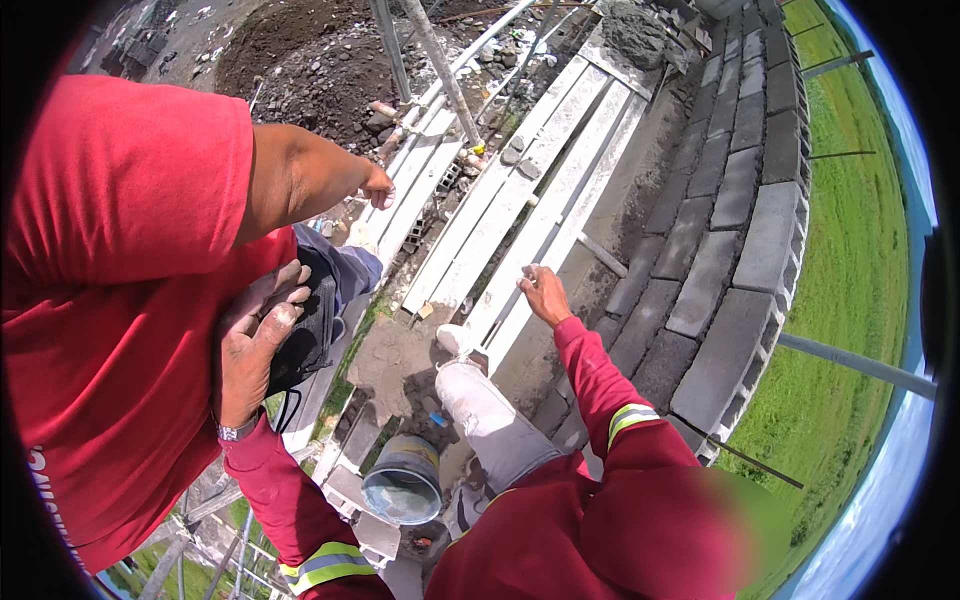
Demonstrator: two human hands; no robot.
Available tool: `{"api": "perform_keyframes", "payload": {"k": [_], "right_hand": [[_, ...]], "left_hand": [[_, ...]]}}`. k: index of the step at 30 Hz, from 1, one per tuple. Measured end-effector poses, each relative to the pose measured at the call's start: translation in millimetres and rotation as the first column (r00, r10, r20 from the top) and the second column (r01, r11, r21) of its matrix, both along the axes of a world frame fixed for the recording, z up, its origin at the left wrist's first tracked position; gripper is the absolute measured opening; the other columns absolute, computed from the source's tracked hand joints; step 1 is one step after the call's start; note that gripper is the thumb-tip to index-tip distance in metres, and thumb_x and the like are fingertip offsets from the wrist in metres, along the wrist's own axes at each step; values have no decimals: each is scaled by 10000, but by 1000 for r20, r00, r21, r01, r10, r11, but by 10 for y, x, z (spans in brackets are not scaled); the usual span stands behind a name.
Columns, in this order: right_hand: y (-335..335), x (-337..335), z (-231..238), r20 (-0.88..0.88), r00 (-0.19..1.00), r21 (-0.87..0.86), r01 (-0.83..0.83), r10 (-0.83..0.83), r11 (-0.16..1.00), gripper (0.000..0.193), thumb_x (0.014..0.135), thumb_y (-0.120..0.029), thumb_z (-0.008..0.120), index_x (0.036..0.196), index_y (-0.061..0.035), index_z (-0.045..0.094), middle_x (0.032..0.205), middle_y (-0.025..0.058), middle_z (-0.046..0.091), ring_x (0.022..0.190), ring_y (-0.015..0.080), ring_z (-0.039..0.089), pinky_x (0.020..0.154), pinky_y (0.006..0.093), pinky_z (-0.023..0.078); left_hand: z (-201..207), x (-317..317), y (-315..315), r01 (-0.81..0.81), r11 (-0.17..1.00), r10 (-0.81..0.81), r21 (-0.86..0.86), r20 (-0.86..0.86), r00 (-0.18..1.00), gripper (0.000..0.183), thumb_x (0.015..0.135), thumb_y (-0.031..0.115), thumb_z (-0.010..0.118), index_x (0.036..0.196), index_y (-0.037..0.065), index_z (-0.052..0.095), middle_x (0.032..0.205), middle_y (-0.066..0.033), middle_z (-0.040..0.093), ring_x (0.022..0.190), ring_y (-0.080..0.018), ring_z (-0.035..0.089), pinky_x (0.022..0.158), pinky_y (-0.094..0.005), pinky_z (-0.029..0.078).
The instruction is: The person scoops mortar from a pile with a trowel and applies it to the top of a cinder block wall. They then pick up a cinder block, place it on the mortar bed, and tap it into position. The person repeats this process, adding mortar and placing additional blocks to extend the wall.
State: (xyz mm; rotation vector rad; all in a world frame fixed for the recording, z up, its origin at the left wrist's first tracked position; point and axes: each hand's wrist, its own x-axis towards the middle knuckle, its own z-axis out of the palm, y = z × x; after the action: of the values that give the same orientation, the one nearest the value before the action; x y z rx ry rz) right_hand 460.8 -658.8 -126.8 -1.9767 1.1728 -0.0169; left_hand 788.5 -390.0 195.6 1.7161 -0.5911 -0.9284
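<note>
My left hand (pixel 252 350), with a metal watch at its wrist, rests against a co-worker's side, touching the red shirt (pixel 120 330) and a black bag (pixel 305 325). Its fingers are stretched out and hold nothing. Out ahead, above the pale planks, hangs my right hand (pixel 546 296); the fingers are loosely bent and apart, with nothing visible in them. The white planks (pixel 540 240) run away from me along a curved wall of grey concrete blocks (pixel 690 290). The co-worker's bare arm (pixel 300 185) reaches toward the planks, its hand partly curled.
Near my leg stands a bucket (pixel 402 480) with grey residue. Metal scaffold poles (pixel 440 70) rise at the far side, and a thick pole (pixel 860 365) sticks out past the wall over grass. Wet mortar (pixel 630 35) lies at the planks' far end. Rubble and soil (pixel 310 60) lie beyond.
</note>
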Motion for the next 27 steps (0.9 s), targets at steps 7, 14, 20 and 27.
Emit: {"api": "perform_keyframes", "payload": {"k": [7,14,20,27], "right_hand": [[-9,-2253,435,-372,896,-12,258,-243,966,331,842,-304,688,979,-3,686,973,239,712,987,435,676,849,505,521],[960,-3887,636,-681,709,233,448,-184,863,301,851,-289,688,936,-1,667,944,219,719,959,409,689,854,487,548],[1920,-4038,1094,-672,581,461,814,-459,354,196,921,-180,628,1028,-16,632,793,173,674,624,315,658,563,523,527],[1714,-3466,1122,-571,617,556,776,-541,298,219,923,-192,619,1077,-38,644,846,153,697,664,290,688,587,466,555]], "left_hand": [[179,102,-368,-51,988,55,144,-23,998,560,996,296,630,1421,-57,533,1406,-155,592,1207,-201,612,1004,-330,491],[209,180,-342,5,984,-4,176,-8,1000,557,965,284,642,1400,-54,555,1297,-132,644,1068,-187,653,919,-319,516],[150,233,-212,-63,984,71,166,-40,997,638,939,345,680,1417,-50,529,1293,-154,643,1001,-188,659,870,-317,552],[232,190,-175,-141,961,184,237,-171,968,697,938,395,677,1456,-33,492,1203,-134,691,936,-183,679,832,-339,574]]}}
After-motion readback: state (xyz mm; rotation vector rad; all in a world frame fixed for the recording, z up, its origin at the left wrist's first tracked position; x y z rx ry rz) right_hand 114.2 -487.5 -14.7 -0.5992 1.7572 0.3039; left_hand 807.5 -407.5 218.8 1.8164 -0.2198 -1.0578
